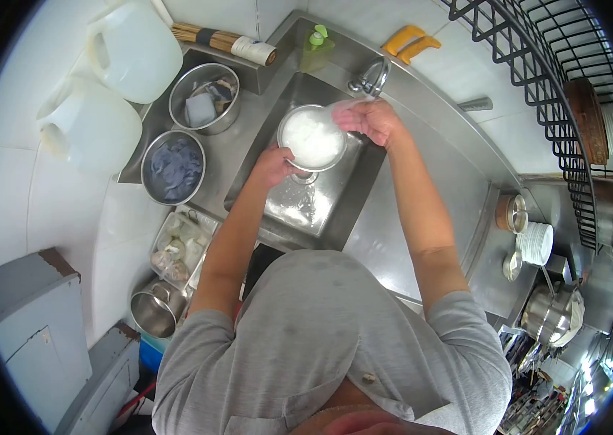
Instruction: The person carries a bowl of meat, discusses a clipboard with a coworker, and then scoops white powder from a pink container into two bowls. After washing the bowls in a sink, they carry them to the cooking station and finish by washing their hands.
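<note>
My left hand grips the near-left side of a round metal bowl, thumb over its rim. White, soft-looking contents fill the bowl, which is held over the sink basin. At the bowl's right rim is my right hand, its fingers closed on a thin translucent plastic film. Just behind that hand rises the curved faucet. Wet shine covers the basin floor beneath, around the drain.
Left of the sink stand a pot with dark cloth-like pieces in water and a pot holding a white block. White jugs, a skewer bundle and a green-topped soap bottle line the back. A black wire rack overhangs the right.
</note>
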The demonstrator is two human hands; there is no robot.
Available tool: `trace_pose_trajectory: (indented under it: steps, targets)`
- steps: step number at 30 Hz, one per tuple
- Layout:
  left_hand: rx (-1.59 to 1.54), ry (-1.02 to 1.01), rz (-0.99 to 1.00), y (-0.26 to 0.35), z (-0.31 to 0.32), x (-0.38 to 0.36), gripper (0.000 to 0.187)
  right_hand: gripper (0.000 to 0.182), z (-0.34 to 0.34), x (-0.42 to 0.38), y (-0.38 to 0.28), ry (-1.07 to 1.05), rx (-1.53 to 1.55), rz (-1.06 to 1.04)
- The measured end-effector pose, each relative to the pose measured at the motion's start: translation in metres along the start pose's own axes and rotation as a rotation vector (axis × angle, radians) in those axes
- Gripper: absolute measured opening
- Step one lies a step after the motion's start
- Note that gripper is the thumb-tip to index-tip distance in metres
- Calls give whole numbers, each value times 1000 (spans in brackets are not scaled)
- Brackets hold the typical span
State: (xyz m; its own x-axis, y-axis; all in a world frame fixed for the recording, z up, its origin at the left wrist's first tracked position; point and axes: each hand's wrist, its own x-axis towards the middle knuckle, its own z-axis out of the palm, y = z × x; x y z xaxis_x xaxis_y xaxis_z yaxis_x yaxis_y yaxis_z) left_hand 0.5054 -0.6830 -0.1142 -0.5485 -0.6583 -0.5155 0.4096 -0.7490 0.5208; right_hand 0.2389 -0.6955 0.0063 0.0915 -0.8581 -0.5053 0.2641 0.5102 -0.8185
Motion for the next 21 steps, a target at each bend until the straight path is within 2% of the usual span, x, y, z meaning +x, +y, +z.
trace_pose_trajectory:
  steps: [5,8,14,17,20,21]
  targets:
    - [9,17,-15,-3,3,10,50,28,0,-3,-1,6,11,-16]
    - [6,17,-25,-3,6,14,52,24,5,-8,-4,78,52,-37]
    - [16,-2,-23,2,10,12,51,13,1,-1,-3,180,-66,-151]
    - [23,1,-13,2,4,5,49,9,-7,3,2,283,-253,-118]
    - [9,7,15,9,5,-14,47,12,31,-10,-10,584,-300,-91]
    - [17,12,23,11,2,-18,46,15,24,-2,-3,488,-260,-97]
